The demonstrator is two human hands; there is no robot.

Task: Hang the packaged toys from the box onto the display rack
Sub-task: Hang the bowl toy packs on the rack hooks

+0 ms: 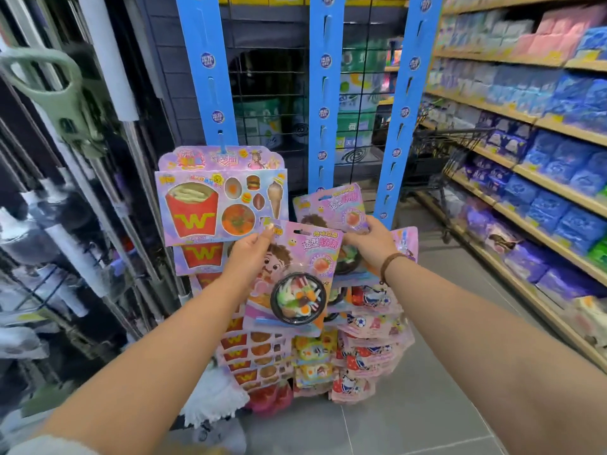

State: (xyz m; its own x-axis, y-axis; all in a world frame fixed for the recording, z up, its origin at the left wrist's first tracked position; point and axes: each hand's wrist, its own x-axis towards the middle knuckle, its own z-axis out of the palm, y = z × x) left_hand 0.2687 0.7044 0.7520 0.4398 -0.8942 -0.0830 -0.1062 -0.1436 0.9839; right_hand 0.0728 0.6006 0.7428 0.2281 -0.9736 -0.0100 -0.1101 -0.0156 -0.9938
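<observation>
Begin with the tall black wire grid rack (pixel 272 93) across the upper centre of the frame and its three blue slotted plastic hanging strips. Aim for the middle blue strip (pixel 323 93), picking the lowest tab above the stack of pink carded toy packs (pixel 368 323) hung at lower centre. Leave the large pink french-fries toy card (pixel 210 208) at centre left alone. Keep the pink noodle-bowl toy pack (pixel 295 280) at centre frame low and tilted aside, pinched at its top left corner between thumb and fingers of the left hand (pixel 249 254), ready as the next one up. Do the hanging with the second pink carded pack (pixel 331 208), just above and to the right, gripped at its lower right part by the curled fingers of the right hand (pixel 371 244). Square this card to the strip, lift the small hang hole near its top edge over the tab, then lower gently until seated. Avoid bending the thin card or knocking loose the packs beneath. Hard to tell from here any catch between hole and tab, so give a light downward tug before letting go. No sign of the box in frame.
</observation>
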